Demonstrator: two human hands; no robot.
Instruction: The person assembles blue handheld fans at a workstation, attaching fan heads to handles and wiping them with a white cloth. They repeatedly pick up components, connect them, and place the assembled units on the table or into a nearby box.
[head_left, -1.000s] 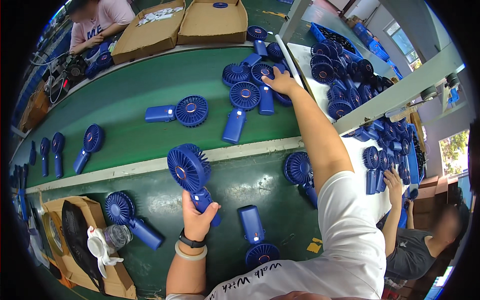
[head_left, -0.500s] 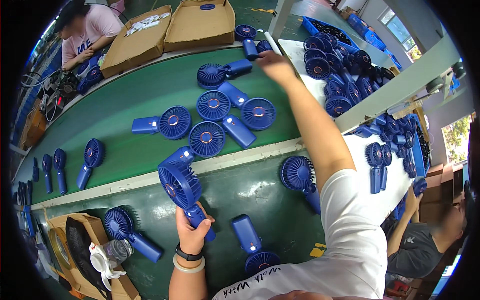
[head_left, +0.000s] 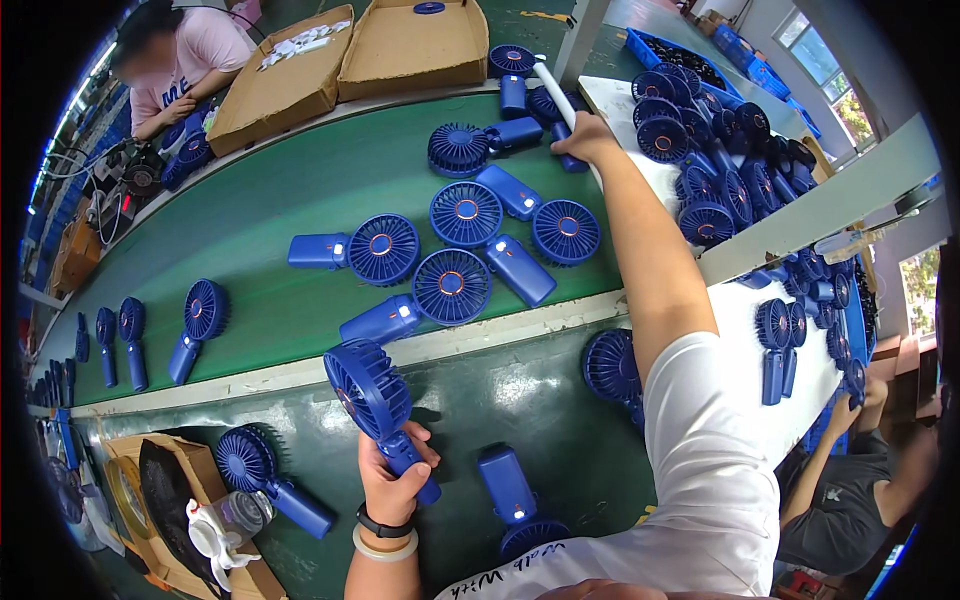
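My left hand [head_left: 392, 480] is wrapped round the handle of a blue handheld fan [head_left: 368, 388], its head raised and tilted over the near bench. Stretched to the far right edge of the green belt, my right hand [head_left: 588, 140] closes on the handle of another blue handheld fan [head_left: 570, 155], beside a white tube [head_left: 553, 88]. The tube and hand partly hide that fan. A cluster of blue fans [head_left: 466, 214] lies on the belt between my hands. Below my right arm lies a fan [head_left: 612, 365], partly covered by the sleeve.
A white table [head_left: 640, 150] at right bears piled fans. A pale metal beam [head_left: 830, 200] crosses above it. Open cardboard boxes [head_left: 415, 60] stand beyond the belt [head_left: 250, 190]. Near left, a carton [head_left: 190, 470] holds tape and a clear cup. Two other people sit at far left and right.
My right hand has moved down onto a fan's handle at the belt's edge. The left hand still holds its fan. The whole view has shifted slightly.
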